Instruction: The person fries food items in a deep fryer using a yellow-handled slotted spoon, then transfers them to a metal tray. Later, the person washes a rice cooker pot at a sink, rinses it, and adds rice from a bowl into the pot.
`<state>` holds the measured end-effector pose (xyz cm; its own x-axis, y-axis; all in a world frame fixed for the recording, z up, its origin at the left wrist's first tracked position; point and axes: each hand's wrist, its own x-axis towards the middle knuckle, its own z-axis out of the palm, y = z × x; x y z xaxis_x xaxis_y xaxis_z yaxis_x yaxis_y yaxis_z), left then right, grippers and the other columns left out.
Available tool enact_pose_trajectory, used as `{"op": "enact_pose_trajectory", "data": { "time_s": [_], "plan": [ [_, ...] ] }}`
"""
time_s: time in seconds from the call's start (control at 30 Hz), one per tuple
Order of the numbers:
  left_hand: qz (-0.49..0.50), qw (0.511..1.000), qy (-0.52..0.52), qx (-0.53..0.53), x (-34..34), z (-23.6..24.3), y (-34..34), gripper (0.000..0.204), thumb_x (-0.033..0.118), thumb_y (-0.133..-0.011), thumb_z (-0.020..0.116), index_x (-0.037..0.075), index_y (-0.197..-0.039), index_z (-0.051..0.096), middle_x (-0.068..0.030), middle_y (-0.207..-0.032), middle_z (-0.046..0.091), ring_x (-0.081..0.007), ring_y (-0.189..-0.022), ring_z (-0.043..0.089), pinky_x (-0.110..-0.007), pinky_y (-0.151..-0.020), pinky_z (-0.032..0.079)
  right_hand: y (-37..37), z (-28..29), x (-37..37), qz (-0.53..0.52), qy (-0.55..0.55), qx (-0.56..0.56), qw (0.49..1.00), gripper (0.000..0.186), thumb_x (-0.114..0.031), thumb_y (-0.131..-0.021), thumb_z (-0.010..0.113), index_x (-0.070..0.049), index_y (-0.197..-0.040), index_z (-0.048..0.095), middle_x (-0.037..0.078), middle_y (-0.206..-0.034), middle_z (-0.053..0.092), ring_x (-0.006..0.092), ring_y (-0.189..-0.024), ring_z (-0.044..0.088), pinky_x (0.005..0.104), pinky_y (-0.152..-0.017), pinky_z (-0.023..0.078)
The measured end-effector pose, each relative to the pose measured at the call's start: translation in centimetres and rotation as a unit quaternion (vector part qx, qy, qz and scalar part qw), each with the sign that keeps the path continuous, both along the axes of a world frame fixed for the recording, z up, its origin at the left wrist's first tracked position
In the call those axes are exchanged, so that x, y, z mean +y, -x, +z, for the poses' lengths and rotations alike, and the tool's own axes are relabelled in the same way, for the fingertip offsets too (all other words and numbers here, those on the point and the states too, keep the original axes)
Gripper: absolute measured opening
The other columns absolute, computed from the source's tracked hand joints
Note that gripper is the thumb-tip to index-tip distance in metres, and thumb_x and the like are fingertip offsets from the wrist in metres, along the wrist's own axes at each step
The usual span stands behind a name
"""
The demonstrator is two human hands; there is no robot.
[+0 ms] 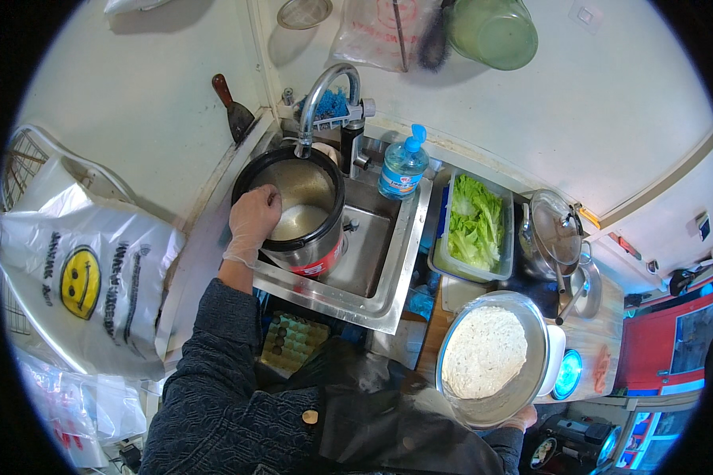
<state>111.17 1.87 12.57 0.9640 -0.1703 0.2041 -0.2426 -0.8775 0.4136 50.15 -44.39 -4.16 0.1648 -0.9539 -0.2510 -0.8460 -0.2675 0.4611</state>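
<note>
My left hand, in a thin clear glove, is closed at the left rim of a deep metal pot with a black rim. Its fingers curl over the opening, and what they hold, if anything, is hidden. Pale whitish contents lie at the bottom of the pot, which stands in the steel sink under the curved tap. Low on the right, my right hand grips the underside of a wide metal bowl, most of its fingers out of sight. Pale floury dough or batter fills much of that bowl.
A blue soap bottle stands at the sink's back right corner. Beyond it sit a clear tub of lettuce and a glass-lidded pot. A scraper hangs on the left wall above a white plastic bag. Egg trays lie below the sink.
</note>
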Motion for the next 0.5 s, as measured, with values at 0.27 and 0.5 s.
{"op": "enact_pose_trajectory", "data": {
  "time_s": [0.27,0.5],
  "plan": [
    [-0.001,1.000,-0.011,0.004,0.0,0.0,-0.1,0.026,0.029,-0.082,0.054,0.011,-0.094,0.068,-0.0149,-0.090,0.067,-0.0351,-0.086,0.063,-0.045,-0.075,0.049,0.6,-0.7,-0.3,0.012,0.012,-0.002,1.000,0.027,-0.031,-0.089,0.052,-0.013,-0.089,0.071,0.008,-0.094,0.070,0.0244,-0.090,0.068,0.0336,-0.070,0.054],
    [-0.003,1.000,-0.012,-0.007,0.2,-0.6,-0.3,0.024,0.029,-0.082,0.054,0.011,-0.092,0.067,-0.0136,-0.088,0.067,-0.0339,-0.085,0.064,-0.044,-0.072,0.050,1.2,-1.3,-0.7,0.016,0.015,0.009,1.000,0.027,-0.033,-0.089,0.053,-0.014,-0.088,0.071,0.007,-0.092,0.071,0.0236,-0.089,0.068,0.0336,-0.069,0.054]
  ]
}}
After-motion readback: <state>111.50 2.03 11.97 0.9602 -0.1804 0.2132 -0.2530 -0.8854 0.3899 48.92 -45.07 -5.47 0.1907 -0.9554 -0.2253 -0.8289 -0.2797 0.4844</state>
